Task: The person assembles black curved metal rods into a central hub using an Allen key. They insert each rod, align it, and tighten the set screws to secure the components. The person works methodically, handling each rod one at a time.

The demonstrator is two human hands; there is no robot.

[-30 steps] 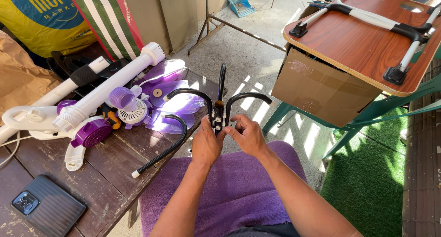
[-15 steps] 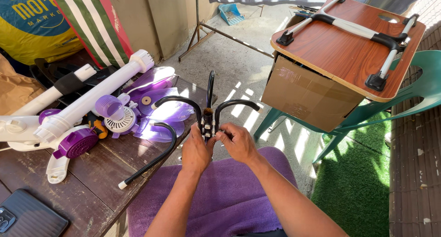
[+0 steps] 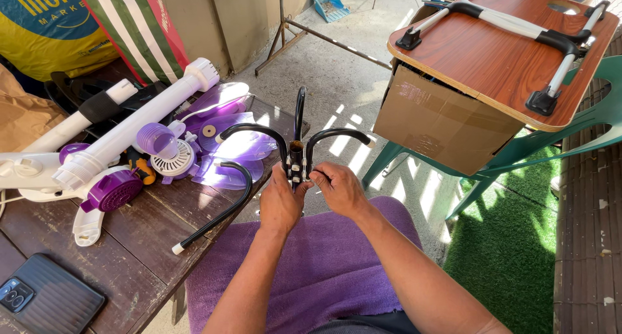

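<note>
Both my hands meet over my lap, which a purple towel [image 3: 311,269] covers. My left hand [image 3: 281,204] grips the lower part of a black hub [image 3: 297,162] from which three curved black tubes rise: one left [image 3: 249,130], one right [image 3: 337,135], one straight up. My right hand [image 3: 337,188] pinches the hub's right side with its fingertips. Another curved black tube [image 3: 217,214] with a white end cap lies loose on the wooden table [image 3: 139,256] to my left.
On the table lie white plastic poles [image 3: 139,123], a purple fan blade [image 3: 227,130], a purple motor housing [image 3: 113,190] and a dark phone [image 3: 42,301]. To the right a cardboard box [image 3: 440,123] sits on a green chair under an upturned folding tray table [image 3: 512,55].
The view has shifted slightly. Both hands stay on the hub, with small finger movements at its base. The tubes keep their positions.
</note>
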